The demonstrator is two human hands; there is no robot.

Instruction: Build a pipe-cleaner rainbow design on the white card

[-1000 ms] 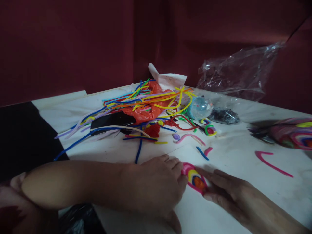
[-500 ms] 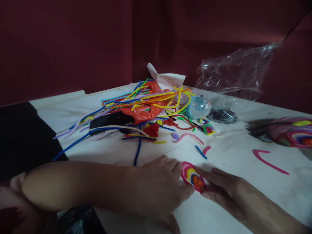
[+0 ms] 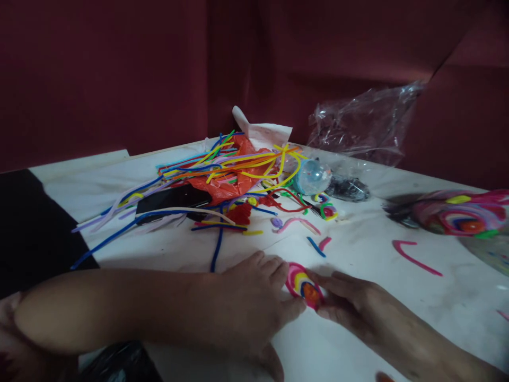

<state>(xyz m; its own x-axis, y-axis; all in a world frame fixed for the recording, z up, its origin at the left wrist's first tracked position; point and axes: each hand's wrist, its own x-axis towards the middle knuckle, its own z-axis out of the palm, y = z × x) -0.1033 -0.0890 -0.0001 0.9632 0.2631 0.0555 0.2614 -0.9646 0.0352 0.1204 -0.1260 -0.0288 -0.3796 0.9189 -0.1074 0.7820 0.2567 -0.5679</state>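
Observation:
A small oval coil of soft coloured strands [image 3: 297, 281], pink outside with yellow, white, blue and orange bands within, lies on the white tabletop. My left hand [image 3: 258, 300] holds its left edge, fingers above and thumb below. From the other side, my right hand [image 3: 353, 302] grips the right edge between thumb and forefinger. My fingers cover parts of the rim. Beyond the coil lie a short blue strand [image 3: 316, 247] and a short pink piece [image 3: 325, 244]. A bent pink strand [image 3: 417, 260] rests to the right of them.
A heap of long coloured strands [image 3: 238, 162] lies over orange plastic [image 3: 220, 191] at the back. Beside it are a clear rounded container [image 3: 314, 176] and a transparent bag [image 3: 361, 127]. At right sits a colourful fish-like object [image 3: 457, 214]. Black plastic [image 3: 119, 363] shows at bottom left.
The view has turned slightly right, so everything sits further left and more of the fish-like object shows. Both hands keep their hold on the coil.

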